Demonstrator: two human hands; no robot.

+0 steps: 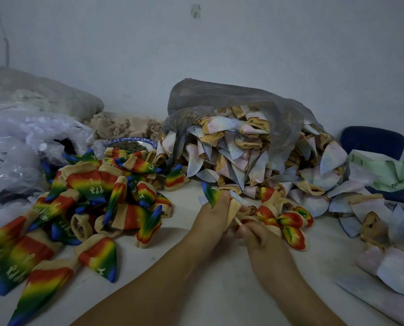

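Observation:
Both my hands meet over the table's middle on one sock (234,209) with a tan cuff and a rainbow toe. My left hand (211,215) grips its body, and the blue-green tip sticks up past my fingers. My right hand (252,234) pinches the tan cuff just below and pulls it toward me. A small cluster of rainbow socks (288,222) lies right behind my right hand. A large pile of finished rainbow socks (83,208) spreads over the left of the table.
A grey mesh bag (231,100) spills pale inside-out socks (255,161) at the back and right. Clear plastic bags (19,147) sit far left, a patterned bowl (130,143) behind the rainbow pile, a blue chair (372,140) at right. The white table (219,290) runs to the wall.

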